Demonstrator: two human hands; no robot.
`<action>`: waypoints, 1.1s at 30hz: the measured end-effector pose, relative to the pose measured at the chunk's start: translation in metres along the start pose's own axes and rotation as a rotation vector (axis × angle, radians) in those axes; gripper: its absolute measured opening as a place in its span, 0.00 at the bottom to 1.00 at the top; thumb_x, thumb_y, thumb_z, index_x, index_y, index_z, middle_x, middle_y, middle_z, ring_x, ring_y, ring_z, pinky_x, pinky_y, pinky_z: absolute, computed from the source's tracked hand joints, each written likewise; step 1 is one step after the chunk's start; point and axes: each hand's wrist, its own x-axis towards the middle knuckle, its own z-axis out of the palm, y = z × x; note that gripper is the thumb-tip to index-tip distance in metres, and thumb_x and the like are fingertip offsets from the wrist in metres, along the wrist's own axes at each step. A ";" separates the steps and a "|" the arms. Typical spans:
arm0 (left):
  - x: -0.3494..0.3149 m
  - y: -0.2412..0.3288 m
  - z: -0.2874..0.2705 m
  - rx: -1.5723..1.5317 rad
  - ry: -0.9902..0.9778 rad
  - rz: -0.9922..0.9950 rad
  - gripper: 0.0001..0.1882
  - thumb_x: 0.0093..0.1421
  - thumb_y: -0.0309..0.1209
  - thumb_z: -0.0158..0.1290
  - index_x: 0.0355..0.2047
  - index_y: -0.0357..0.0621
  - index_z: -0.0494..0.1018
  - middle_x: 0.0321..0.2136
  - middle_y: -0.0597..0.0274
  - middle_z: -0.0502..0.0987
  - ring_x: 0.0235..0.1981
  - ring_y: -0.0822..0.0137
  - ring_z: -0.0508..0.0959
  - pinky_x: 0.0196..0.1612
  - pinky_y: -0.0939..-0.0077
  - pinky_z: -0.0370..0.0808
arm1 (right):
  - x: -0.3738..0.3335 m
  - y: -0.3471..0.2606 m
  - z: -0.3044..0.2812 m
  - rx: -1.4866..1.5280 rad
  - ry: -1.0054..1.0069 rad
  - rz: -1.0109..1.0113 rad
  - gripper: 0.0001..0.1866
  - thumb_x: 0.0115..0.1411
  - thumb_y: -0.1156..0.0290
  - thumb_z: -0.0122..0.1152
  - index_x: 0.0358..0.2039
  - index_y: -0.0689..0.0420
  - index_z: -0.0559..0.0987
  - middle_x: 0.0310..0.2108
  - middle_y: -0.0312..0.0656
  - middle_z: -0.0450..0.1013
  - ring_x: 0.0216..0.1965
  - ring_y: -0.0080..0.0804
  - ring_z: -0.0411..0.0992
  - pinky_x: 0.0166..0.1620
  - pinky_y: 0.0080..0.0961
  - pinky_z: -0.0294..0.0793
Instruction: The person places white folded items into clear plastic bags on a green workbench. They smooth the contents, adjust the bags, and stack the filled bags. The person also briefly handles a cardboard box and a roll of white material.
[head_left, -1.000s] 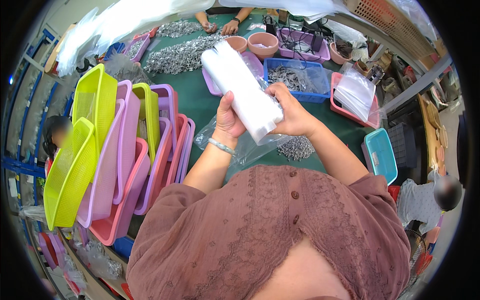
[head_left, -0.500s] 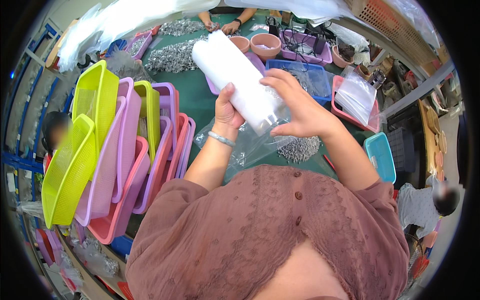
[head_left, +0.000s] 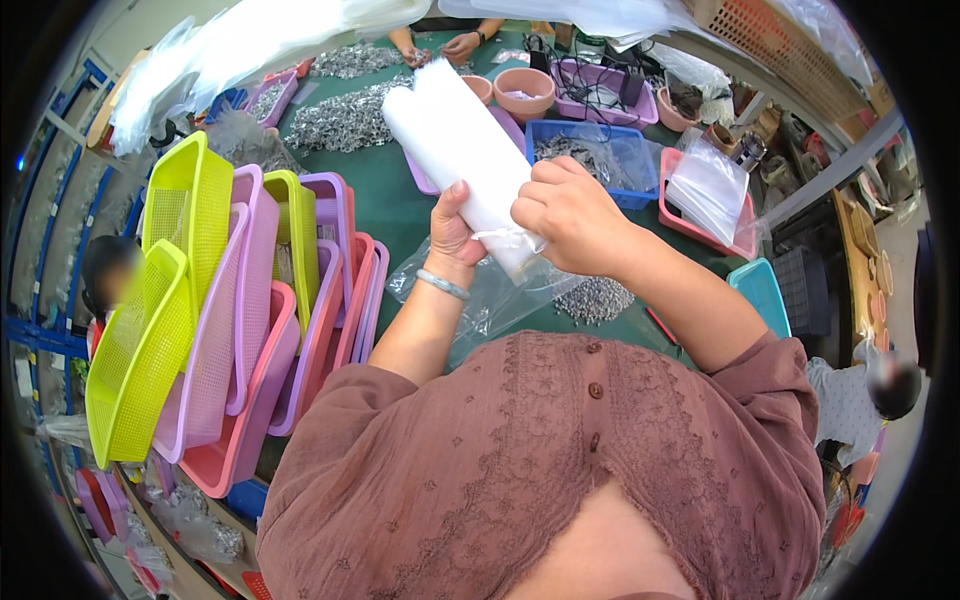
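A thick, folded bundle of whitish plastic bags [head_left: 455,135] is held above the green table, slanting up and away to the left. My left hand [head_left: 455,228], with a pale bangle at its wrist, is closed round the lower left side, thumb upright. At the near right corner my right hand [head_left: 575,215] is closed on the bundle's edge, knuckles up; its fingertips are hidden. Beneath both hands lies a clear plastic bag [head_left: 490,300] on the table. Close by is a heap of small grey metal parts [head_left: 593,299].
Stacked baskets [head_left: 225,300] in yellow-green, purple and pink rise at left. A blue basket [head_left: 640,195], a pink tray of clear bags [head_left: 750,235] and a turquoise tray [head_left: 762,295] stand at right. Metal pieces [head_left: 345,118] lie farther back, near another person's hands [head_left: 460,46].
My right hand, spread beside the bundle before, has moved left and closed on its near corner. My left hand keeps its hold. The other person's hands have shifted slightly.
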 end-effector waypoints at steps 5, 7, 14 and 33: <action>-0.002 0.004 0.007 0.068 -0.010 0.017 0.39 0.44 0.42 0.57 0.53 0.37 0.56 0.48 0.48 0.66 0.49 0.52 0.68 0.54 0.57 0.62 | -0.003 -0.005 -0.001 -0.070 0.054 -0.059 0.09 0.37 0.73 0.55 0.23 0.53 0.68 0.22 0.34 0.65 0.29 0.32 0.65 0.34 0.26 0.62; -0.001 0.003 0.010 0.023 0.021 0.069 0.39 0.44 0.42 0.57 0.53 0.38 0.56 0.48 0.49 0.66 0.49 0.52 0.67 0.55 0.56 0.61 | 0.000 -0.004 -0.007 -0.035 0.108 0.011 0.09 0.38 0.74 0.55 0.24 0.55 0.67 0.23 0.37 0.66 0.29 0.36 0.65 0.33 0.28 0.62; 0.000 0.000 0.008 0.043 0.015 0.089 0.38 0.45 0.42 0.57 0.54 0.40 0.57 0.49 0.51 0.66 0.51 0.52 0.66 0.56 0.55 0.60 | 0.000 0.008 -0.009 0.187 -0.033 0.135 0.09 0.40 0.79 0.54 0.25 0.59 0.67 0.23 0.45 0.68 0.31 0.45 0.67 0.33 0.37 0.66; -0.019 0.038 -0.023 -0.089 -0.004 0.079 0.38 0.42 0.41 0.59 0.51 0.37 0.60 0.45 0.49 0.69 0.47 0.51 0.70 0.52 0.53 0.66 | -0.260 0.086 0.030 0.047 0.068 1.120 0.13 0.45 0.72 0.58 0.31 0.60 0.68 0.27 0.46 0.69 0.30 0.43 0.68 0.33 0.33 0.66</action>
